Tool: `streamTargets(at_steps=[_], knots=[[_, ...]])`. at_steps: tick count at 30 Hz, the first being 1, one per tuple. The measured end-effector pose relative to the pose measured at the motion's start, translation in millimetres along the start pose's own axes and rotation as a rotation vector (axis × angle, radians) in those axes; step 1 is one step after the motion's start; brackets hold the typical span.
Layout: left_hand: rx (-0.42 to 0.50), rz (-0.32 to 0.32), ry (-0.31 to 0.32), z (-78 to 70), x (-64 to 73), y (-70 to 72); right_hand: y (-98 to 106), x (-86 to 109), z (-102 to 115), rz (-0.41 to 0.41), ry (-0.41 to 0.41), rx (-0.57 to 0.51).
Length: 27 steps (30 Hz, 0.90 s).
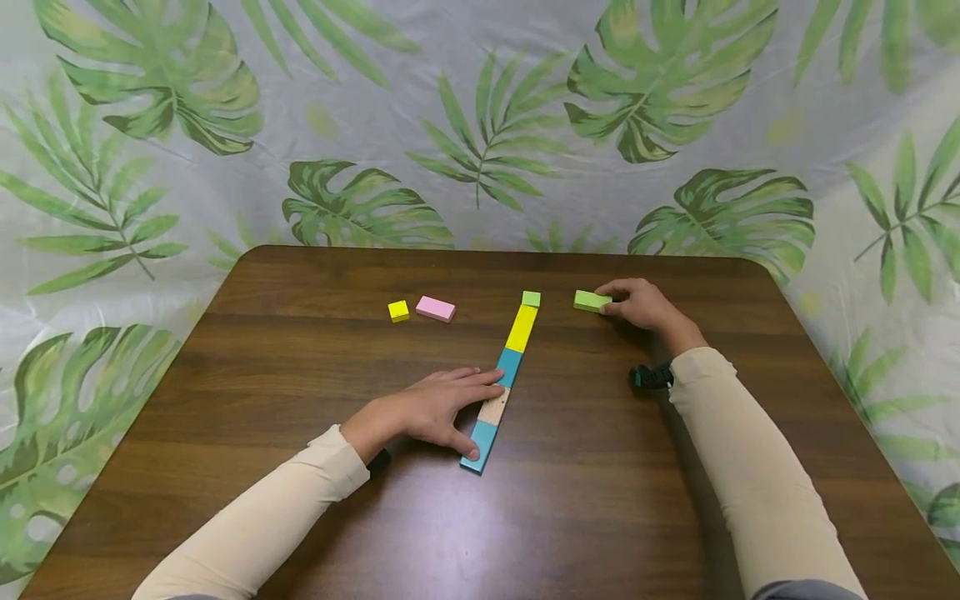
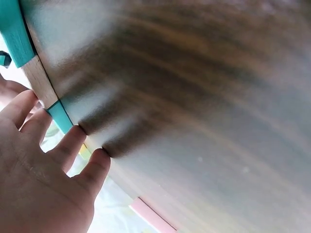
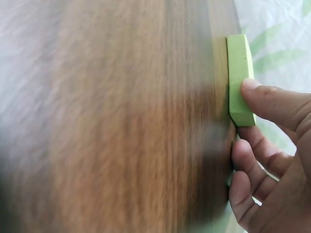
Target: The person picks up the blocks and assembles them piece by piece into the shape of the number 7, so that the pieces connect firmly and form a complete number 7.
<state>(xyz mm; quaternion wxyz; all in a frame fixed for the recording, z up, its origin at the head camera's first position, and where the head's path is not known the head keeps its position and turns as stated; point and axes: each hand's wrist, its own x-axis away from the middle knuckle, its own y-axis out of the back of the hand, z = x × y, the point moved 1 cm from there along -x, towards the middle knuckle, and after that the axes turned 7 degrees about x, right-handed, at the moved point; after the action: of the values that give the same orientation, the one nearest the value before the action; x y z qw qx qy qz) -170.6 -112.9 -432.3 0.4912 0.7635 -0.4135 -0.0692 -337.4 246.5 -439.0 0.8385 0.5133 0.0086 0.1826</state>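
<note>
My right hand (image 1: 636, 303) pinches one end of a light green rectangular block (image 1: 591, 301) between thumb and fingers, at the back right of the table. In the right wrist view, the thumb lies on one long side of that block (image 3: 239, 77). A slanting row of blocks ends at the back in a small green block (image 1: 531, 298). Nearer come a yellow block (image 1: 522, 328), a blue block (image 1: 510, 365), a plain wood block (image 1: 493, 407) and another blue block (image 1: 480, 446). My left hand (image 1: 438, 408) touches the row with thumb and fingers spread, not curled round it.
Left of the row's far end lie a pink block (image 1: 436, 309) and a small yellow block (image 1: 399, 312) on the brown wooden table (image 1: 300, 358). Behind the table's back edge hangs a leaf-patterned cloth (image 1: 495, 108).
</note>
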Motion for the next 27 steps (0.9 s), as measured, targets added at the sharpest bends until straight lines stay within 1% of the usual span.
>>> streamTargets(at_steps=[11,19,27], knots=[[0.001,-0.006,-0.004,-0.3,0.8,0.1,-1,-18.4,12,0.003,-0.062,-0.111],[0.007,0.004,0.004,-3.2,-0.4,1.3,-6,-28.1,19,0.000,-0.067,-0.182],[0.004,0.011,0.007,-3.5,1.6,1.9,-13,-38.9,27,-0.007,-0.064,-0.186]])
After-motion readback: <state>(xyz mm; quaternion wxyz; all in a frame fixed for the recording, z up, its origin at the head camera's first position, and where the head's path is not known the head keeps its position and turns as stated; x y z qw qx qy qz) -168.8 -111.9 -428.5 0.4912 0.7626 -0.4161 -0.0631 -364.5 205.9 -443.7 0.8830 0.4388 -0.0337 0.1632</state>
